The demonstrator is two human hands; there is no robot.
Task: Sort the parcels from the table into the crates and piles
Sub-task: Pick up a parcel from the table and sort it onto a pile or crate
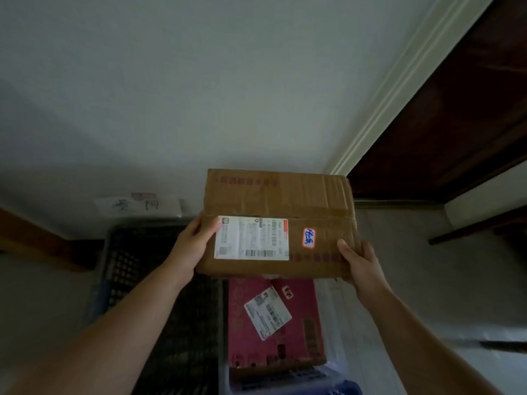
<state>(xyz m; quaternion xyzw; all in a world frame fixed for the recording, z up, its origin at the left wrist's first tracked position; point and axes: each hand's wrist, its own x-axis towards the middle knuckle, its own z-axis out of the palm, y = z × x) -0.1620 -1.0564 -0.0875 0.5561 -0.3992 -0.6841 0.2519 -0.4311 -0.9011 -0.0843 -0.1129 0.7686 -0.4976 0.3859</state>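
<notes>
1. Brown corrugated cardboard makes up the parcel (278,223) in the head view, held in the air above the crates. The left hand (194,240) clasps its left edge, thumb on top by the white shipping label (251,238). The right hand (360,262) grips the near right corner.
2. The box looks stiff but creased along its top flaps. I judge it light to moderate in weight and not slippery. Opposite side edges, as gripped now, seem the safest hold; the dented flaps may give under pressure.
3. Below lies a red parcel (275,323) in a pale blue crate (336,386), partly under the held box. A dark crate (137,269) sits just left, apparently empty.
4. A handwritten paper sign (137,205) hangs on the wall behind; its characters are too blurred to read.
</notes>
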